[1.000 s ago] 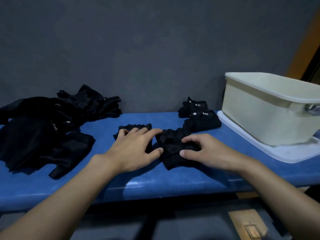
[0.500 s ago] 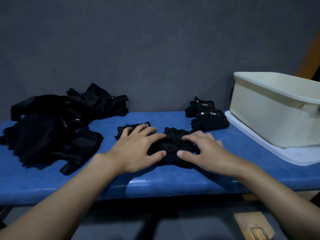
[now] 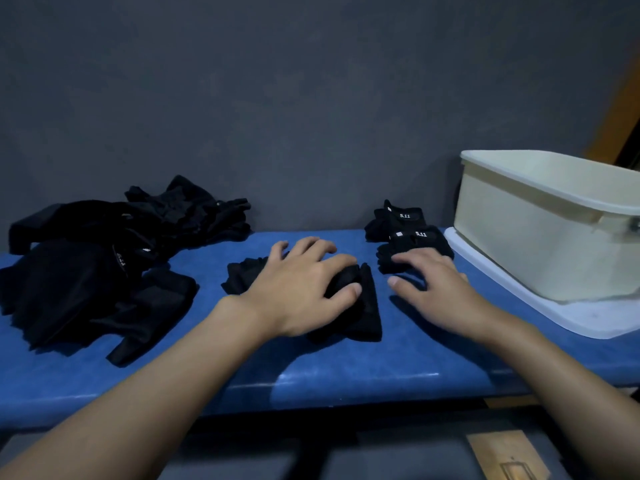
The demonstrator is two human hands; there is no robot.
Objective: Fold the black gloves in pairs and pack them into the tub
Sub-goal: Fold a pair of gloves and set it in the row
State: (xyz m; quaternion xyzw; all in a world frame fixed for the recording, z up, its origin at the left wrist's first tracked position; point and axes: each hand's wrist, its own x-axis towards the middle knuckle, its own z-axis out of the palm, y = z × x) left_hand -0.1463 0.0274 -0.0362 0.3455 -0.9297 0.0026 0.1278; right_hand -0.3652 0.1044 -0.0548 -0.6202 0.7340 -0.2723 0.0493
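Gripping the gloves [image 3: 367, 306] in the middle of the blue bench [image 3: 346, 372] with the left hand [image 3: 301, 289], thumb and fingers curled round a bunched-up part. Holding the right hand [image 3: 436, 292] just to the right, fingers spread and loose, clamped on nothing, tips by the near folded pair [image 3: 420, 242]; touching or not, hard to tell. Just behind that, a far folded pair [image 3: 398, 216]. At the right end of the bench, on a white tray [image 3: 571, 317], the cream tub [image 3: 519, 244], well apart from the gripped gloves. On the left, a big pile [image 3: 86, 271] of loose black gloves.
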